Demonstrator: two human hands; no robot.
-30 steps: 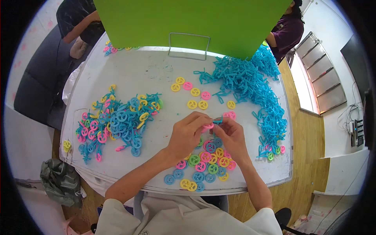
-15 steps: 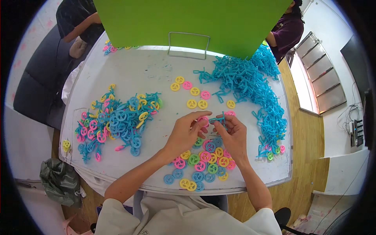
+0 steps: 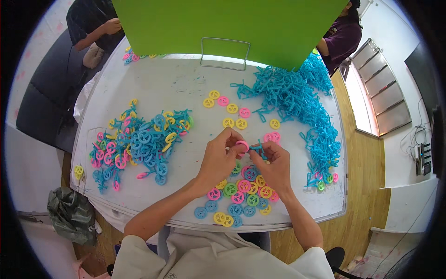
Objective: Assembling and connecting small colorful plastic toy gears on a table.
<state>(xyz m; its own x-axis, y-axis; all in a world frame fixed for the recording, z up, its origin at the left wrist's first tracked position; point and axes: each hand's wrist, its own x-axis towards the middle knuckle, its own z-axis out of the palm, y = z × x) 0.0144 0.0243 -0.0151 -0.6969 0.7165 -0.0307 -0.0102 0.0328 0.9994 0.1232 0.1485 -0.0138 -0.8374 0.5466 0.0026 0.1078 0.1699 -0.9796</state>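
Between the fingers of my left hand [image 3: 216, 157] is a small pink plastic wheel [image 3: 242, 146], held over the middle of the table. My right hand [image 3: 274, 168] pinches a blue plastic forked stem [image 3: 259, 148], one end of it against or very near the wheel. My fingers hide whether the two parts are joined. Below my hands lies a spread of loose yellow, pink, green and blue wheels [image 3: 252, 200]. A few more yellow and pink wheels [image 3: 232, 108] lie farther off, and two pink ones [image 3: 275, 136] sit just beyond my right hand.
A large heap of blue stems [image 3: 297, 97] covers the right side. To the left is a pile of wheels with stems attached [image 3: 144, 137]. A green panel [image 3: 223, 28] with a wire stand [image 3: 225, 69] blocks the far edge. Two people [image 3: 95, 28] are partly visible behind it.
The pink wheel and blue stem are now closer together, and the stem has tilted. My right hand has shifted slightly down, uncovering pink wheels behind it. The far-left person's hand has risen.
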